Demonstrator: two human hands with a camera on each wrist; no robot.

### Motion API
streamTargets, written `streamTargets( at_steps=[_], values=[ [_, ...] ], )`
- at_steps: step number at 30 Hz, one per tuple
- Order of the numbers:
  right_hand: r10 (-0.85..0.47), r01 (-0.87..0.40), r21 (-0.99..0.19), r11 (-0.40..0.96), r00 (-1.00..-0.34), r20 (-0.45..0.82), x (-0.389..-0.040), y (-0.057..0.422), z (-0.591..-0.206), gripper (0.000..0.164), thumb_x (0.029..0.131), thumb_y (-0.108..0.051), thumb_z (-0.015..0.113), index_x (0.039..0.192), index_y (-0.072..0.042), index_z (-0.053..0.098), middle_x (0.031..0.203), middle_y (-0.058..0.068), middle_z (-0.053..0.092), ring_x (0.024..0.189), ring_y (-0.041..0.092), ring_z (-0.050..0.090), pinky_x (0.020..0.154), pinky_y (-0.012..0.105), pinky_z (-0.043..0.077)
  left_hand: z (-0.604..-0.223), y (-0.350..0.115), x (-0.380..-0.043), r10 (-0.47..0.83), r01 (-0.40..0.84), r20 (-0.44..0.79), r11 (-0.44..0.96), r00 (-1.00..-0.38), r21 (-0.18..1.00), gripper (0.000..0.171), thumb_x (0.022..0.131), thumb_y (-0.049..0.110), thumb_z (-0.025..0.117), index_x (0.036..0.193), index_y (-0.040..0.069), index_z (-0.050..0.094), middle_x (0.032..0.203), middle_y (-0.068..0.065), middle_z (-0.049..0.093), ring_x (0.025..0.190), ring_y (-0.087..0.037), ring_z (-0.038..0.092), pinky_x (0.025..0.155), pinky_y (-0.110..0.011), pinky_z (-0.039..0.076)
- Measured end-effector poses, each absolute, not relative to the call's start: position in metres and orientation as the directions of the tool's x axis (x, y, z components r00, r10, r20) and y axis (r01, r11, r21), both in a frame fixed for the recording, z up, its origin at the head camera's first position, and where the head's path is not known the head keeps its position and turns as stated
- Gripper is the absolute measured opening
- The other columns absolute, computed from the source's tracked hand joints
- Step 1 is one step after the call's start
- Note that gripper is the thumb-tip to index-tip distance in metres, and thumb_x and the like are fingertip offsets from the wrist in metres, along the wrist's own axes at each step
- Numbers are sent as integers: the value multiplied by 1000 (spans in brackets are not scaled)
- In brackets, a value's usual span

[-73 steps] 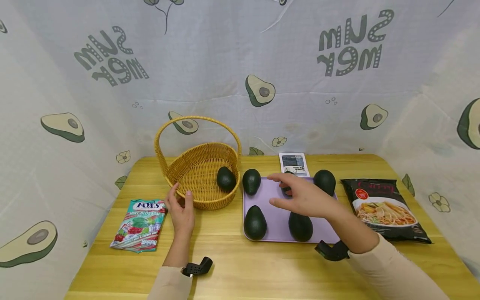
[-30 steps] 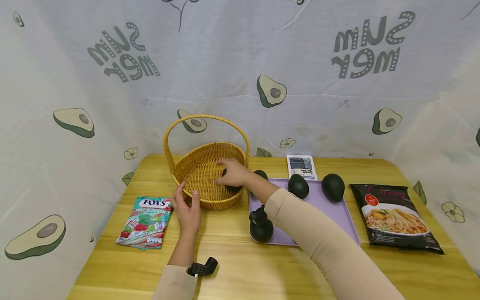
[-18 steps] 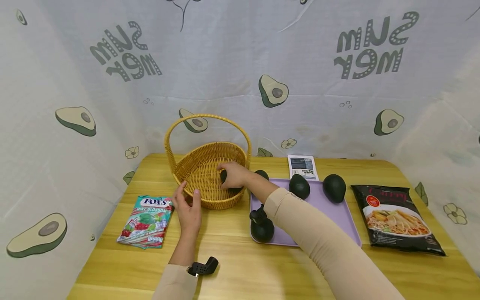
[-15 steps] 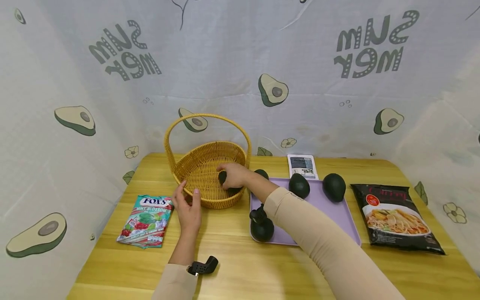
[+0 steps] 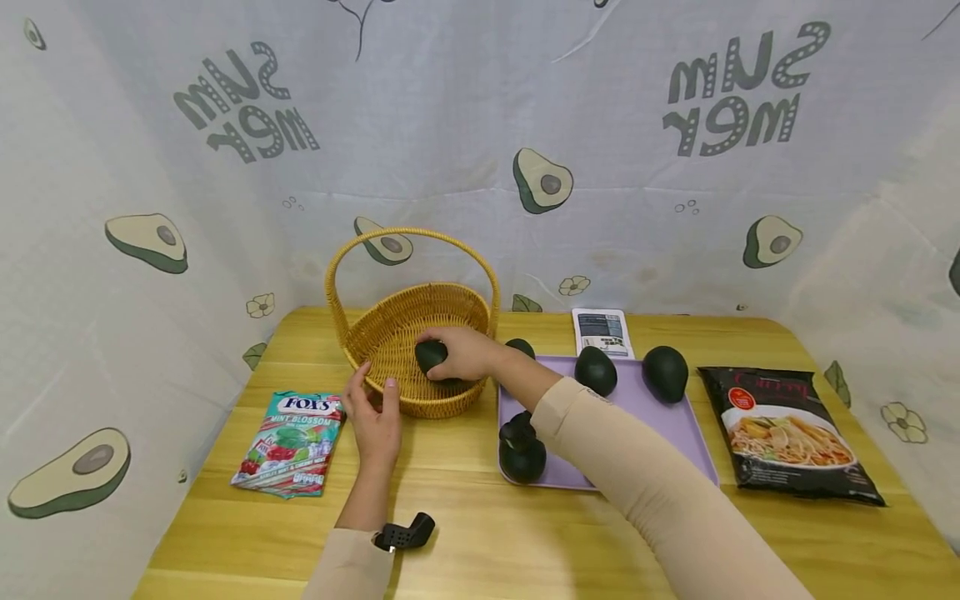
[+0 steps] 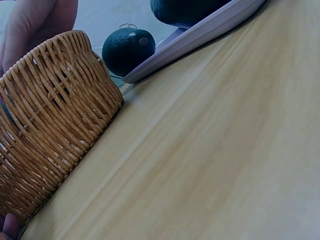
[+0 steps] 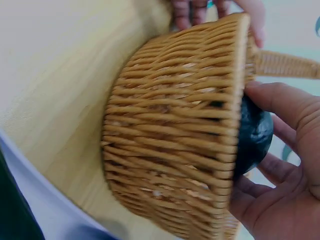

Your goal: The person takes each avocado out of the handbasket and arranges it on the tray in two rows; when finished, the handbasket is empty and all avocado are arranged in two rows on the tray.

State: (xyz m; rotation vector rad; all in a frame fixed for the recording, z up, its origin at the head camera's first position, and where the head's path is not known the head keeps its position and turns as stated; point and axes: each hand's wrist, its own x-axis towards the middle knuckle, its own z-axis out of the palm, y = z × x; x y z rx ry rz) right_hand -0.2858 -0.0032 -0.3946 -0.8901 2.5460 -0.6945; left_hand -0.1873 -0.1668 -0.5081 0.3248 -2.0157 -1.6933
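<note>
In the head view, my right hand (image 5: 467, 354) reaches into the yellow wicker basket (image 5: 375, 333) and grips a dark green avocado (image 5: 430, 355) near the right side. The right wrist view shows thumb and fingers round this avocado (image 7: 254, 135), which rises above the basket rim (image 7: 230, 125). At the basket's front left, my left hand (image 5: 377, 425) holds the wall, one finger over the rim and the thumb against the outside. To the right lies a lilac tray (image 5: 652, 417) with several more avocados, among them one at the back (image 5: 596, 371); my right sleeve covers part of it.
A Fox's candy bag (image 5: 292, 446) lies left of the basket. Right of the tray is a black noodle packet (image 5: 791, 437); a white packet (image 5: 602, 332) lies behind it. The basket's tall handle (image 5: 412, 231) arches over it. A printed curtain hangs at the table's back.
My right hand went from over the tray into the basket and took hold of the avocado there. In the last half second it shifted the avocado left. The left hand kept its place.
</note>
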Motion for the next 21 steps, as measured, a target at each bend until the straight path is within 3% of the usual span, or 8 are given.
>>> streamTargets(
  at_steps=[15,21],
  values=[
    [-682,-558,-551,621,-731,-27,-245,23,-353,64,91,-32,77,148,-18,52,149,4,55,130,22,56,103,42,50,-507,-166,-187,-476,110,205,221,-855,969,50,105,30,57,151,20,42,150,-13,28,115,-29,48,88,-29,38],
    [-662,-540,-552,635,-749,-30,-229,44,-339,62,92,-32,75,148,-22,51,144,2,58,117,20,59,95,39,52,-507,-165,-186,-477,110,211,230,-854,967,50,105,29,57,151,17,41,149,-14,28,114,-28,48,87,-30,39]
  ],
)
